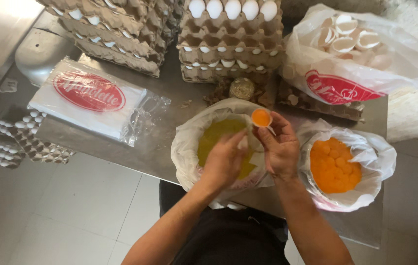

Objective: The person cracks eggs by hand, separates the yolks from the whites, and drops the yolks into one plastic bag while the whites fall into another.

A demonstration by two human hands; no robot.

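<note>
Both hands met over the middle of the steel table (169, 93), above a bag-lined bowl of egg white (219, 135). Her or his left hand (226, 159) was curled with the fingers bent down toward the bowl; whether it gripped the other half of the shell could not be told, since the back of the hand hid the palm. Beside it, almost touching, the right hand (281, 149) pinched a half eggshell (261, 118) between thumb and fingertips, held upright like a small cup with an orange yolk sitting in it, and a thread of white hung from its rim. Far to the left, on the floor below the table edge, lay trays of white eggs (3, 142). On the table's left part rested a flat pack of plastic bags (89, 98) with a red oval print. Behind it rose tilted stacks of grey egg cartons (116, 29), and next to those a straight stack (231, 46) topped with a row of whole white eggs. A small round jar (242, 88) stood just in front of that stack. To the right of the hands sat a second bag-lined bowl (380, 157) heaped with orange yolks, and behind it a big plastic bag (361, 54) held empty broken shells.
</note>
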